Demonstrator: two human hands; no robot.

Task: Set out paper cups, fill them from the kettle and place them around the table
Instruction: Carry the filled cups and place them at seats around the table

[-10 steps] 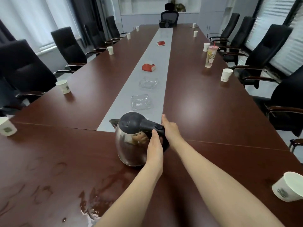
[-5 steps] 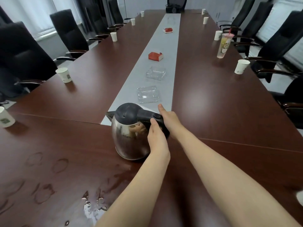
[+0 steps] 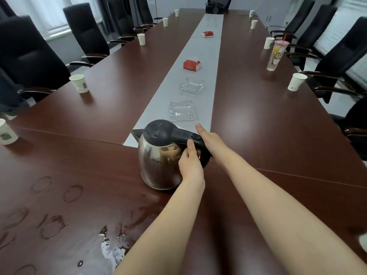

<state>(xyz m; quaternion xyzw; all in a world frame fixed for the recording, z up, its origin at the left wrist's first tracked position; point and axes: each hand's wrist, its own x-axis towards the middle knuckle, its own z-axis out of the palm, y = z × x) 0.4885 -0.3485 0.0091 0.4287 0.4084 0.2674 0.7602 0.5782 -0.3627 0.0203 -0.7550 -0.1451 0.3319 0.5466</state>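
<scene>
A steel kettle [image 3: 158, 161] with a black lid and handle stands upright on the dark wooden table [image 3: 268, 126], at the near end of the grey centre strip. My left hand [image 3: 189, 163] is wrapped around the handle from the near side. My right hand [image 3: 210, 142] lies against the handle's far side with one digit stretched forward. White paper cups stand along both table edges: one at the left [image 3: 79, 83], one at the far left edge [image 3: 7, 133], one at the right [image 3: 296, 81], and several farther back.
Two glass ashtrays [image 3: 181, 111] [image 3: 191, 85] and a red tissue box [image 3: 192, 65] lie on the grey strip beyond the kettle. A plastic drink cup with a straw [image 3: 277, 55] stands at the right. Spilled water [image 3: 111, 249] and wet rings mark the near table. Black chairs line both sides.
Both hands stay on the kettle handle and the kettle remains on the table. The view has shifted, so the near right cup has slid almost out of frame.
</scene>
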